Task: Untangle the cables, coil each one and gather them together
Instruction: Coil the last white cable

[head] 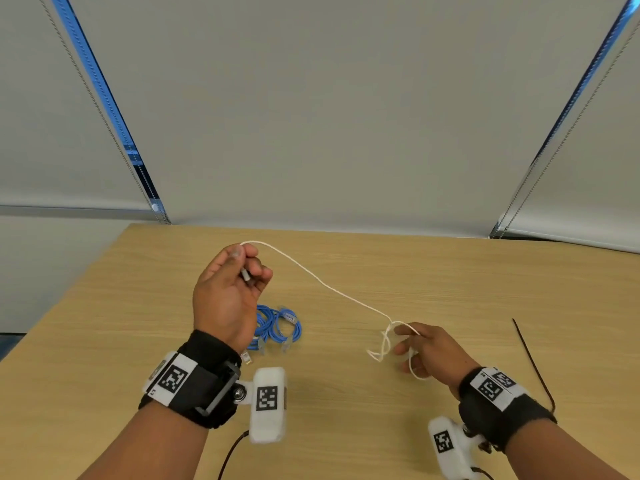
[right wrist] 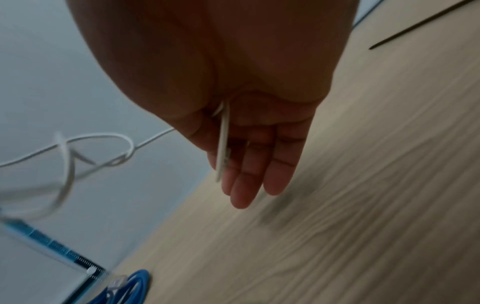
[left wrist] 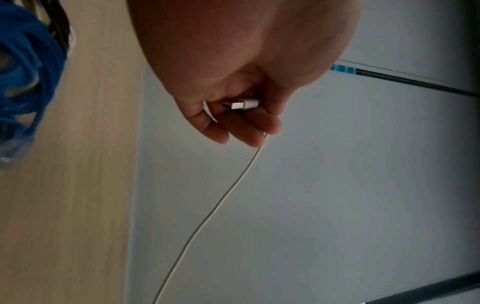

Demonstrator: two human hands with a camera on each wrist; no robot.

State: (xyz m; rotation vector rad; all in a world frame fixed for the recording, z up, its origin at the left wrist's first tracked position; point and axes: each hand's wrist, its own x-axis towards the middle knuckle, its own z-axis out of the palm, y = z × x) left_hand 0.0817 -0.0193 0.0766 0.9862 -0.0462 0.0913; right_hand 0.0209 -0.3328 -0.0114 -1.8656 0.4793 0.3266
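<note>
Your left hand (head: pixel 228 292) pinches the white cable (head: pixel 325 285) by its plug; your right hand (head: pixel 427 348), fingers mostly straight, holds its knotted loops. Pulling apart risks tightening the knot.

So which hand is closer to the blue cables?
Left. The left hand is raised right beside the coiled blue cables, pinching the white cable. The right hand holds that cable's knotted part farther along the table.

Thin white cable (head: pixel 332 289) aloft, knotted near one end; coiled blue cables (head: pixel 277 325) on table
</note>
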